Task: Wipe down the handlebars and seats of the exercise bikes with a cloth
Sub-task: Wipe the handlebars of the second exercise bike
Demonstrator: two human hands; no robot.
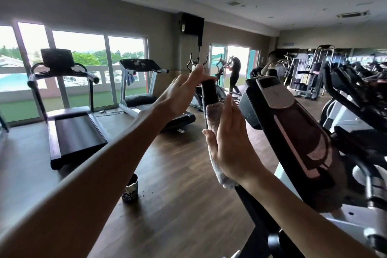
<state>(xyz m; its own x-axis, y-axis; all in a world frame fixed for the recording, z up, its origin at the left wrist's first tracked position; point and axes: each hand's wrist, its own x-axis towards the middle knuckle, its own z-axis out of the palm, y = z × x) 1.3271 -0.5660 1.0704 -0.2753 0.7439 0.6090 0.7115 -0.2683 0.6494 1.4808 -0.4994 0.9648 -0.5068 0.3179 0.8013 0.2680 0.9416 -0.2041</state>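
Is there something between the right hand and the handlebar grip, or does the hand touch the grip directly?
The cloth lies between them: the right hand presses it flat against the handlebar grip. Nothing else intervenes.

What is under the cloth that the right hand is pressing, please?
The cloth wraps the black handlebar, whose top shows above it. The right hand presses it flat; the covered stretch is hidden. The left hand touches the tip.

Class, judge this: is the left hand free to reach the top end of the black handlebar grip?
Probably yes. The left hand is open beside the handlebar grip, while the cloth and right hand sit lower.
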